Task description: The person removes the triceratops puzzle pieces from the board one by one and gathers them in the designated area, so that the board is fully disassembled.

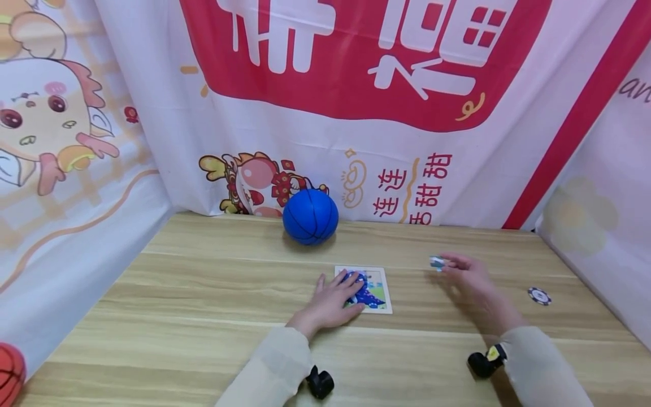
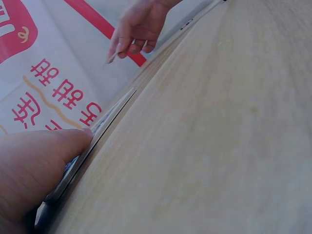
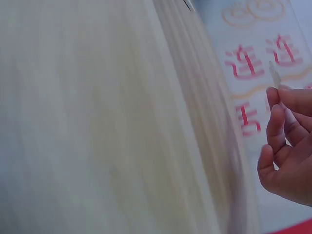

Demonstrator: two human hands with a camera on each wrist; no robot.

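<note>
A small square jigsaw puzzle [image 1: 380, 291] with a white border and a blue dinosaur picture lies on the wooden table. My left hand [image 1: 330, 299] rests on its left part with fingers spread, covering some of the picture. In the left wrist view, the thumb of the left hand [image 2: 44, 156] presses at the thin board's edge. To the right of the puzzle, raised over the table, my right hand [image 1: 473, 280] pinches a small puzzle piece [image 1: 436, 262] between thumb and fingertips. The right wrist view shows this thin piece [image 3: 275, 75] nearly edge-on.
A blue ball [image 1: 311, 217] stands behind the puzzle, by the back cloth [image 1: 285, 102]. On the right side of the table [image 1: 229, 282] lies a round black-and-white chip [image 1: 539, 295]. An orange-red ball [image 1: 9, 373] shows at the lower left edge.
</note>
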